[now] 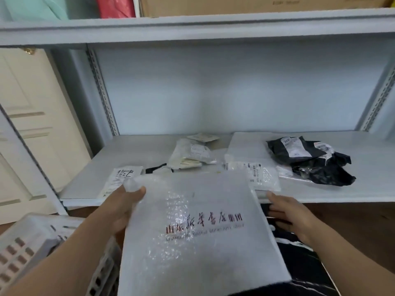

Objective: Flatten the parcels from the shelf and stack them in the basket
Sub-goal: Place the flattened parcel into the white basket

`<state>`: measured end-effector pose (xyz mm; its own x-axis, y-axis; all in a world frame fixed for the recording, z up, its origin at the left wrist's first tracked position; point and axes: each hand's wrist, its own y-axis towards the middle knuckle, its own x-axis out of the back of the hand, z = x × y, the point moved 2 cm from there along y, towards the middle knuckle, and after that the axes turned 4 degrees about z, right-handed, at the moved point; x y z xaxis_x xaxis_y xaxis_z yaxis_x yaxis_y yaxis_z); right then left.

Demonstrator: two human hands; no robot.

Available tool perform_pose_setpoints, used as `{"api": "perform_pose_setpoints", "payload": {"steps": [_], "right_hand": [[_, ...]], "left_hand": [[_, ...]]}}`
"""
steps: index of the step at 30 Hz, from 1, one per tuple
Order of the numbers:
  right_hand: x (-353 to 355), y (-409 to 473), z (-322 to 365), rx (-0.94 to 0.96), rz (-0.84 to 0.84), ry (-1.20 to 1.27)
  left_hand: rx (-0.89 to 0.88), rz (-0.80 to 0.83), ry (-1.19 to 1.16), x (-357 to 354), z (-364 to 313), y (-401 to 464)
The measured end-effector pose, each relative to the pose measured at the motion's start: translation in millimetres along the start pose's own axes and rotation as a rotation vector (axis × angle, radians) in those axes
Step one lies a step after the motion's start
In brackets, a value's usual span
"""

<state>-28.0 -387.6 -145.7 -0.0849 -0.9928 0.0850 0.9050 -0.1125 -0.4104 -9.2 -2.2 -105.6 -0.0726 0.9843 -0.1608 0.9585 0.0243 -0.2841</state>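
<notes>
The left hand (126,201) pinches the bubble mailer (198,231) by its corner, the right hand (286,214) spread beside it; best press it flat before lowering into the basket (32,238).

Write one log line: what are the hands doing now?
left hand: grips bubble mailer corner | right hand: open beside it | basket: lower left

Cream panelled door (32,124) beside pale wall (235,86)

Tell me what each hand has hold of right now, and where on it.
The left hand grips the white bubble mailer at its upper left corner. The right hand, fingers straight, lies along its right edge, holding nothing.
</notes>
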Motion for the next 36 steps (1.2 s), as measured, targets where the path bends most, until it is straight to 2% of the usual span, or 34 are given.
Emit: {"api": "perform_pose_setpoints", "payload": {"steps": [4, 6, 8, 10, 12, 15, 17, 19, 20, 23, 25, 28, 29, 31, 32, 36], "right_hand": [[-26.4, -14.0, -56.4, -0.132, 0.176, -0.181], [-43.9, -14.3, -81.4, -0.172, 0.169, -0.206], [-57.1, -15.6, -96.2, -0.138, 0.150, -0.296], [-66.8, -16.3, -105.7, -0.080, 0.138, -0.547], [-75.4, -16.5, -111.5, -0.057, 0.092, -0.861], [-81.8, -9.5, -117.4, -0.096, -0.068, -1.125], [-83.0, -1.8, -117.1, -0.116, -0.102, -1.035], [-86.3, 8.6, -118.7, -0.137, -0.068, -0.956], [-88.1, 12.1, -117.9, -0.149, -0.064, -0.992], [-99.7, 19.1, -116.9, -0.173, -0.083, -1.182], [-108.8, 20.1, -111.4, -0.037, -0.155, -1.331], [-120.0, 22.8, -118.9, 0.376, -0.177, -1.451], [-122.4, 23.4, -126.1, 0.432, -0.138, -1.435], [-124.1, 24.6, -147.0, 0.460, -0.006, -1.436], [-124.2, 26.0, -157.7, 0.458, 0.021, -1.464], [-123.2, 27.7, -175.1, 0.518, 0.023, -1.492]], "left_hand": [[0.127, 0.038, 0.199, -12.2, 44.8, -0.2], [0.163, -0.032, 0.246, -15.9, 70.8, 4.8], [0.181, -0.182, 0.349, -17.6, 93.5, 11.2], [0.203, -0.341, 0.543, -15.4, 108.5, 12.3], [0.210, -0.394, 0.717, -11.7, 116.0, 12.0], [0.212, -0.377, 0.788, -1.2, 125.5, 21.7], [0.209, -0.318, 0.816, 1.3, 129.2, 28.9], [0.219, -0.232, 0.855, -0.9, 134.4, 35.2], [0.224, -0.185, 0.933, -4.8, 136.6, 38.7], [0.240, -0.025, 1.436, -11.8, 152.3, 48.3], [0.121, 0.052, 1.626, -20.2, 164.4, 48.6], [-0.076, 0.144, 1.654, -43.2, 189.3, 32.8], [-0.126, 0.150, 1.638, -50.9, 201.3, 25.8], [-0.207, 0.122, 1.643, -64.2, 221.2, 11.3], [-0.181, 0.128, 1.628, -67.6, 227.6, 6.4], [-0.232, 0.065, 1.668, -69.1, 243.1, 5.2]]}}
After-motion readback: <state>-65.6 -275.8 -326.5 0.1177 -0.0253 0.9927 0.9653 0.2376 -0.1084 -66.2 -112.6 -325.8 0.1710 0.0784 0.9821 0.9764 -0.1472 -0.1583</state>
